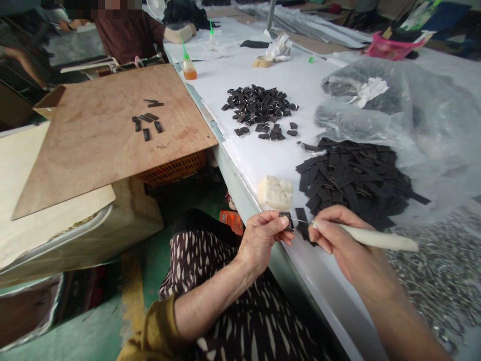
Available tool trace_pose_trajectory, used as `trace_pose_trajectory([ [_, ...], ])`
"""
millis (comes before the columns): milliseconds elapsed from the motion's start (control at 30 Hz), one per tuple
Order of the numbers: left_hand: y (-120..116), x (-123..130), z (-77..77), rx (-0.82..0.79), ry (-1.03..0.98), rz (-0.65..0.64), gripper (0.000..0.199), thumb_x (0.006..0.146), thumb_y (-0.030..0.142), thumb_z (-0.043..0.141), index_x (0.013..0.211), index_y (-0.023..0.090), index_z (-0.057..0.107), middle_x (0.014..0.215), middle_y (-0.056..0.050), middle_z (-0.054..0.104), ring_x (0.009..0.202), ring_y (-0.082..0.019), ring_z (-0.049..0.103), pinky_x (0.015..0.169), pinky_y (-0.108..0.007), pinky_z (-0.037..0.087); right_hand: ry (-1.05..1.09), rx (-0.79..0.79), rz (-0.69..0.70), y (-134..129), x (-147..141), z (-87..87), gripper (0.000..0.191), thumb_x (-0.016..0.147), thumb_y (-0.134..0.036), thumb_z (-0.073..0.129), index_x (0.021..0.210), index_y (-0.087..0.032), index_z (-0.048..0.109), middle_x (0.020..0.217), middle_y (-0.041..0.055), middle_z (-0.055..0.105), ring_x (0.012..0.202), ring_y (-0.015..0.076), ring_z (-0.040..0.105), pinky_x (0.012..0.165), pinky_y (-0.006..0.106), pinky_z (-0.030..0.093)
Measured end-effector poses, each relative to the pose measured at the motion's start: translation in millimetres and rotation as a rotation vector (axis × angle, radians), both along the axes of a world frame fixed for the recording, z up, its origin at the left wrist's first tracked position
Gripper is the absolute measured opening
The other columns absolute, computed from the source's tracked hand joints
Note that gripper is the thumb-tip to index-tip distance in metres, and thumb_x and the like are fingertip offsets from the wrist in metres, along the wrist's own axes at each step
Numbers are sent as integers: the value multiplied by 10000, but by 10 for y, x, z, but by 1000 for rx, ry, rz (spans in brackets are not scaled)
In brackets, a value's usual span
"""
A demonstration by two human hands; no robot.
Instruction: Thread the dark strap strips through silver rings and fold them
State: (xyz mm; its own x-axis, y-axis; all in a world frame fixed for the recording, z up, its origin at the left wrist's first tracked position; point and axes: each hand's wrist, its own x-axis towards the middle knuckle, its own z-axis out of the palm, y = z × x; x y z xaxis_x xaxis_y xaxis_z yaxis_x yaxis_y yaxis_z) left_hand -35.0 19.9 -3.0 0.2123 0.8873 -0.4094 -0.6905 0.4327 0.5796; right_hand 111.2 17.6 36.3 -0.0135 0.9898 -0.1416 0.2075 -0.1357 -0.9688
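Left hand [259,238] and right hand [343,245] work over the edge of the white bench [240,160], near a heap of black strips [349,180] and a pale porous block [275,192]. Right hand clamps a white-handled awl [379,238]; left hand pinches a small black metal-edged piece [286,220] at its tip.

One left hand [261,238] and one right hand [340,240] are counted, with one black strip [286,220] held in the former and one white-handled awl [379,238] in the latter. Two plastic squeeze bottles [189,67] are seen, and seven small black strips [146,134] are counted on one plywood board [93,150].
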Motion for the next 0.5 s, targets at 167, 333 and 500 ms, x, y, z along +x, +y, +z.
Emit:
trace_pose_trajectory([
  [167, -6, -9, -20, 57, 90, -22, 152, 685, 231, 652, 616, 109, 594, 531, -3, 542, 463, -89, 487, 484, -227, 380, -160, -36, 68, -17, 0, 124, 179, 809, -324, 561, 701, -181, 568, 637, 15, 597, 516, 105, 444, 512, 274, 363],
  [333, -2, -40, -46, 95, 202, -65, 155, 705, 236, 635, 628, 107, 598, 498, -1, 534, 441, -76, 455, 486, -216, 367, -113, -53, 24, 7, 36, 138, 182, 792, -330, 580, 676, -190, 570, 610, 3, 590, 501, 92, 437, 480, 246, 353],
  [500, 10, -49, -90, 76, 233, -74, 179, 697, 251, 646, 608, 111, 579, 485, 2, 533, 427, -73, 451, 481, -215, 361, 102, -29, -134, 51, 66, 115, 150, 742, -298, 621, 643, -205, 556, 557, -7, 564, 555, 102, 497, 440, 202, 343],
])
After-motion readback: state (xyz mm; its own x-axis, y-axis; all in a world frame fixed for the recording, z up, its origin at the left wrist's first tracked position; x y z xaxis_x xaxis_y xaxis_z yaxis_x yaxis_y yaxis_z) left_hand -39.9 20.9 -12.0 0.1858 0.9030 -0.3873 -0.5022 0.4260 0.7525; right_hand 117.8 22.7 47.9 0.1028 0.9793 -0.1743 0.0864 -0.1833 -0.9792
